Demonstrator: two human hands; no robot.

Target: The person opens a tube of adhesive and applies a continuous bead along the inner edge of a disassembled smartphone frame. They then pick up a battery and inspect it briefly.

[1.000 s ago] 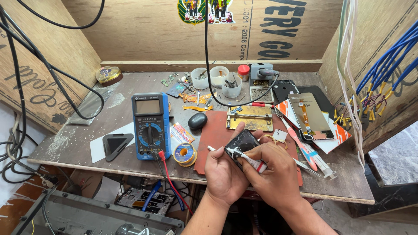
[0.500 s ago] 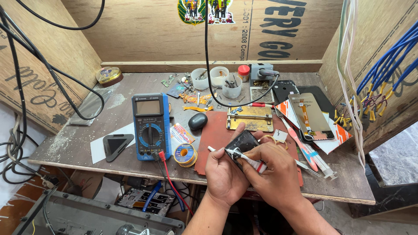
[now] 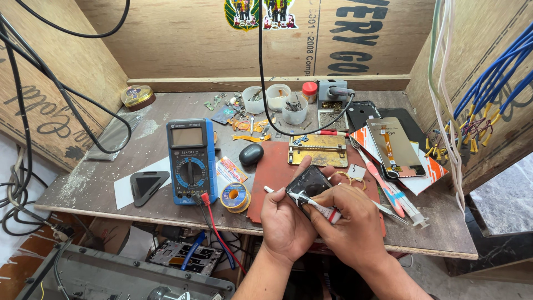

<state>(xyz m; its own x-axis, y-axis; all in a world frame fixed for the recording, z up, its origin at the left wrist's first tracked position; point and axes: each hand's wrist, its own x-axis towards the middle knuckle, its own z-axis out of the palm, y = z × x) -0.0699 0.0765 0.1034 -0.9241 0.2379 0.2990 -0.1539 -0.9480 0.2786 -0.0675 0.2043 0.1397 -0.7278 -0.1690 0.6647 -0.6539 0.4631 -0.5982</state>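
From the head camera I see my left hand [image 3: 286, 222] cupped around a small dark phone part [image 3: 308, 182], fingers curled under it and thumb up along its left edge, holding it tilted just above the red mat [image 3: 272, 178] at the front of the workbench [image 3: 100, 178]. My right hand [image 3: 352, 225] is closed on a small white tube [image 3: 316, 205] with a red band, pinched between thumb and forefinger, its tip touching the lower edge of the phone part. The two hands press together over the mat's near edge.

Left of the mat stands a blue multimeter [image 3: 190, 161], with a red lead [image 3: 214, 225] running from its foot over the bench edge, and a spool of solder wire [image 3: 234, 196] just beside it. A black oval case [image 3: 251, 154] lies between the multimeter and a brass-coloured holding plate [image 3: 317, 150]. Further left a black triangular pick [image 3: 146, 185] rests on white paper. To the right of my hands lie a phone screen [image 3: 395, 146] face up on orange-and-white packaging, a pink-handled tool [image 3: 385, 189] and a syringe [image 3: 408, 206]. Three small plastic cups [image 3: 276, 97] of parts stand near the back wall, under a hanging black cable [image 3: 260, 61].
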